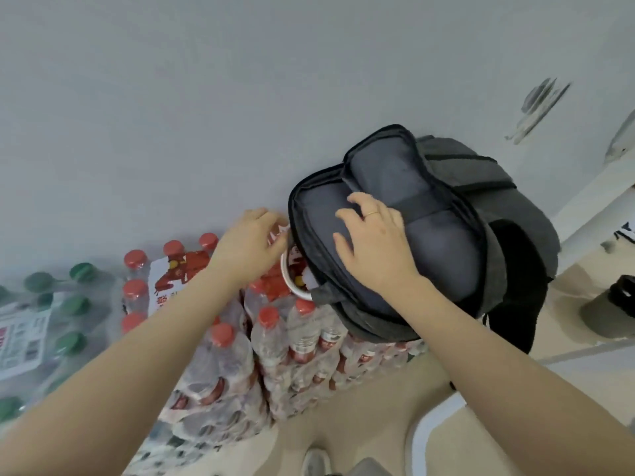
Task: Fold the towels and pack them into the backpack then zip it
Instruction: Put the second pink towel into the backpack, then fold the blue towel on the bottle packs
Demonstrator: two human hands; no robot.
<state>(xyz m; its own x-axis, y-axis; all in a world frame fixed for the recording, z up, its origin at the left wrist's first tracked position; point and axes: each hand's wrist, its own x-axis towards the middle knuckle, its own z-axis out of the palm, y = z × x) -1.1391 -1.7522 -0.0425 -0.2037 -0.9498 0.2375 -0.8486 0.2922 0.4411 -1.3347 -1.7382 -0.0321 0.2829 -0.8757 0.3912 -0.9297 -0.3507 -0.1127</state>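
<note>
A grey backpack [429,235] is seen resting on shrink-wrapped packs of red-capped water bottles [275,338] against a pale wall [171,97], at about two o'clock from the frame's centre. Its main compartment is unzipped, the dark zipper track [477,242] being exposed round the rim, and a grey padded inner panel is visible; no towels can be made out, so whether any are packed cannot be told. The right hand [374,242] is laid on the inner panel with fingers spread and loosely bent, gripping nothing. The left hand [251,245] is held at nine o'clock of the bag, at its rim, fingers curled; whether the edge or a zipper pull is pinched cannot be told. A white bowl-like container [292,283] is wedged beside the bag. The step in hand is judged to be the closing or settling of the compartment. Next, the zipper pull must be found and drawn along the track while the flap is pressed down.
</note>
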